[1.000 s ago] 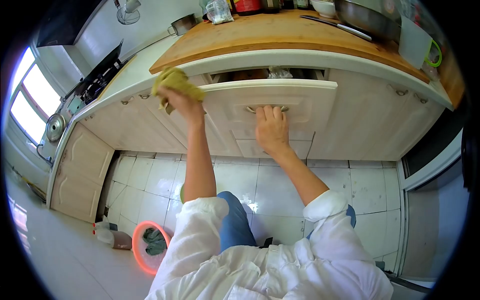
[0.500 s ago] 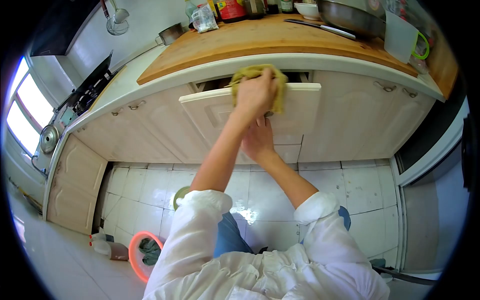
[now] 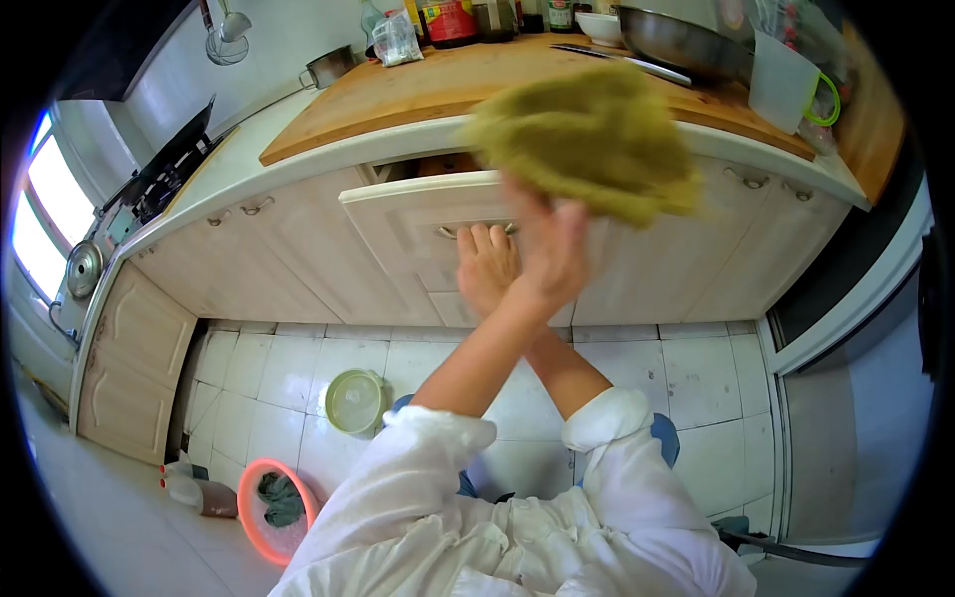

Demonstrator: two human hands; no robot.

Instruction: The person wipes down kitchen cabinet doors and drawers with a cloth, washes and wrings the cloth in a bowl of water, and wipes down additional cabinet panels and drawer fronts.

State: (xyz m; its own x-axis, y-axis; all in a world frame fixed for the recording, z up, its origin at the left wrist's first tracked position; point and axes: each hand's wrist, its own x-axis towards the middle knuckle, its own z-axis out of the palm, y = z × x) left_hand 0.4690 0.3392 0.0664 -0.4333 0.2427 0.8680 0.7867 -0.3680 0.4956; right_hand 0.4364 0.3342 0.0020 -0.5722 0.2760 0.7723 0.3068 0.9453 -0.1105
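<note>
A yellow-green cloth (image 3: 597, 139), blurred by motion, is gripped in my left hand (image 3: 553, 247) and spreads over the right part of the open drawer (image 3: 393, 221) and the counter edge. My right hand (image 3: 487, 267) has its fingers hooked on the handle (image 3: 450, 232) at the drawer front. The left forearm crosses over the right one. The drawer is pulled partly out, and a dark gap shows behind its front; the cloth hides its right end.
A wooden board (image 3: 398, 98) lies on the counter with a knife (image 3: 637, 66), a steel bowl (image 3: 686, 42) and jars (image 3: 450, 20). On the floor are a green basin (image 3: 355, 401), a pink basin (image 3: 249, 517) and bottles (image 3: 204, 496). A stove (image 3: 179, 169) stands at left.
My left hand has swept the cloth from the drawer's left end to its right end, crossing over the right arm. The right hand stays at the handle. The green basin has come into full view.
</note>
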